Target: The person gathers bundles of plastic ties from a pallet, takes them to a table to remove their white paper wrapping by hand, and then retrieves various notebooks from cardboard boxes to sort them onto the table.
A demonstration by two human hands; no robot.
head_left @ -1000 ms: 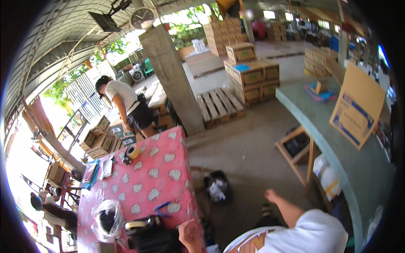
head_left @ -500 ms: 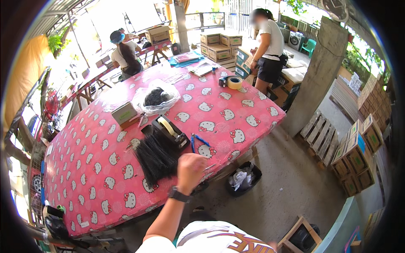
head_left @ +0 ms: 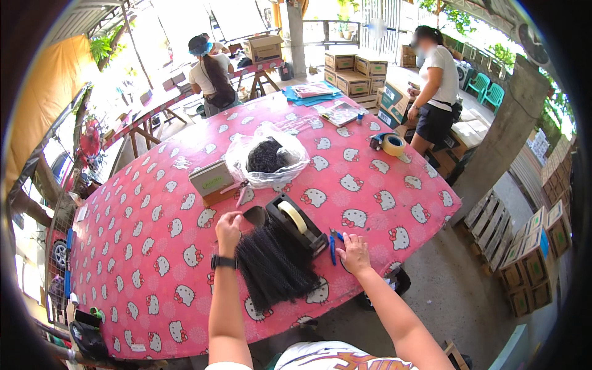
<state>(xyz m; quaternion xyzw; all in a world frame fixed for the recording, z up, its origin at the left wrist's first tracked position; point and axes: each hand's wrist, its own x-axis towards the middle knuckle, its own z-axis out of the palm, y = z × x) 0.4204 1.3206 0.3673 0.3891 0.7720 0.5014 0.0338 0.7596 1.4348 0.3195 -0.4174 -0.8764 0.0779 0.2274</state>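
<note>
My left hand (head_left: pixel 229 230), with a dark watch on the wrist, is closed at the far left end of a bundle of black bristly strands (head_left: pixel 277 265). Whatever its fingertips pinch, if anything, is too small to make out. A dark flap (head_left: pixel 254 215) rises just beside those fingers. My right hand (head_left: pixel 355 254) rests on the table with fingers apart, close against blue-handled pliers (head_left: pixel 333 248). Between the hands stands a black tape dispenser (head_left: pixel 298 223) with a pale roll, touching the strands.
Beyond lie a small box (head_left: pixel 213 180), a pink-handled tool (head_left: pixel 241 195) and a clear plastic bag (head_left: pixel 290 165) with black material. Tape (head_left: pixel 393 145) sits farther right on the pink patterned table (head_left: pixel 203 271). A co-worker (head_left: pixel 436 80) stands by cartons; another person (head_left: pixel 208 74) works at back left.
My left hand has moved from the near right of the strands to their far left end. My right hand has come into view beside the pliers. The whole view has shifted leftward.
</note>
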